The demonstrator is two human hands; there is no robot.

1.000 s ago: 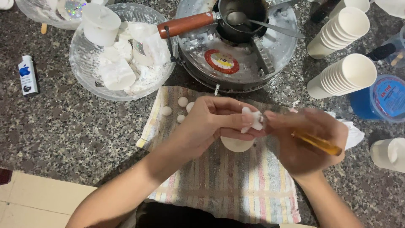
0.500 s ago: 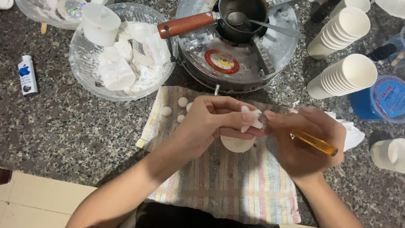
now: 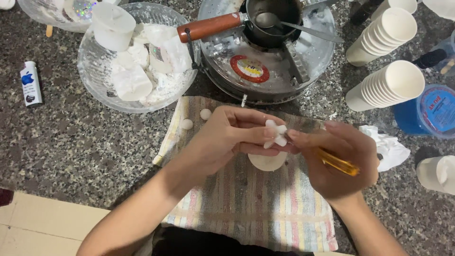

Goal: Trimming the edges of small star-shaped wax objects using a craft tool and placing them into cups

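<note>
My left hand (image 3: 227,137) pinches a small white flower-shaped piece (image 3: 276,133) between thumb and fingers, above a striped cloth (image 3: 246,208). My right hand (image 3: 339,159) grips a thin orange tool (image 3: 337,162) and its fingertips touch the white piece from the right. Directly below the hands sits a round white lump (image 3: 268,161) on the cloth. Two small white balls (image 3: 186,124) lie on the cloth's upper left corner.
A glass bowl (image 3: 95,80) of white chunks stands at upper left. A round metal stove (image 3: 308,61) carries a small pot with a brown handle (image 3: 208,27) and a spoon. Stacked paper cups (image 3: 386,85), a blue lidded tub (image 3: 433,111) and a crumpled tissue (image 3: 386,147) lie to the right.
The hands stay almost in place; the fingers have shifted slightly around the white piece, which now shows its petals more clearly.
</note>
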